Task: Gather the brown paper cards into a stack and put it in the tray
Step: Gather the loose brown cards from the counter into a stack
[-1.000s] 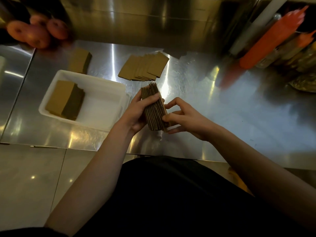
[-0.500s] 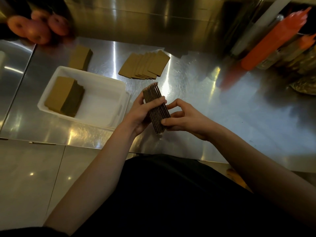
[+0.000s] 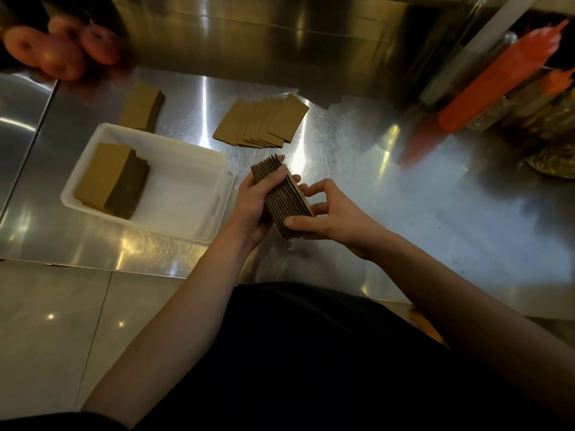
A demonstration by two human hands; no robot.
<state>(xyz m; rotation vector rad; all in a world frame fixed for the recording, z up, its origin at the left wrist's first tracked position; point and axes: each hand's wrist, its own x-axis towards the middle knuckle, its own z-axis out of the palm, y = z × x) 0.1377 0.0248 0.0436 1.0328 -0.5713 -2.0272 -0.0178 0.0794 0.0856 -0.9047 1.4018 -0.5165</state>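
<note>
Brown paper cards stand in four lots, placed here from the held bundle (image 3: 286, 203). At 9 o'clock a squared stack (image 3: 105, 178) lies inside the white tray (image 3: 174, 150), against its left wall. At 10 o'clock a second stack (image 3: 141, 108) sits on the counter (image 3: 404, 197) just beyond the tray. At 12 o'clock a fanned row (image 3: 261, 124) lies loose. The left hand (image 3: 255, 206) and right hand (image 3: 333, 213) are both clamped on the bundle, card edges up and uneven.

Judgement: one stack delivered, one bundle near ready, two lots outstanding.

At 2 o'clock the orange bottle (image 3: 497, 85) and its neighbours are blurred. Whether the bundle touches the counter cannot be told.
</note>
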